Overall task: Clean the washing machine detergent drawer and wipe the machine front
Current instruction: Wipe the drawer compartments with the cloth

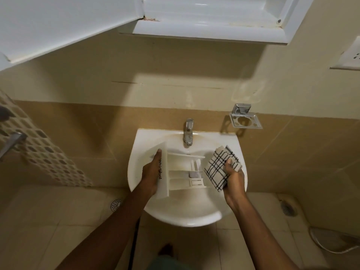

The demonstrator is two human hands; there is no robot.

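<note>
The white detergent drawer (183, 173) lies in the basin of a white wall sink (187, 215), its front panel to the left and its compartments facing up. My left hand (151, 172) holds the drawer by that front panel, thumb along the lettering. My right hand (232, 177) grips a folded white cloth with black check lines (220, 168) at the drawer's right end, over the sink's right side. The washing machine is out of view.
A chrome tap (188, 134) stands at the back of the sink. A chrome soap holder (244, 118) is on the wall to the right. A white cabinet (210, 18) hangs overhead. Floor drains (116, 204) sit in the tiled floor.
</note>
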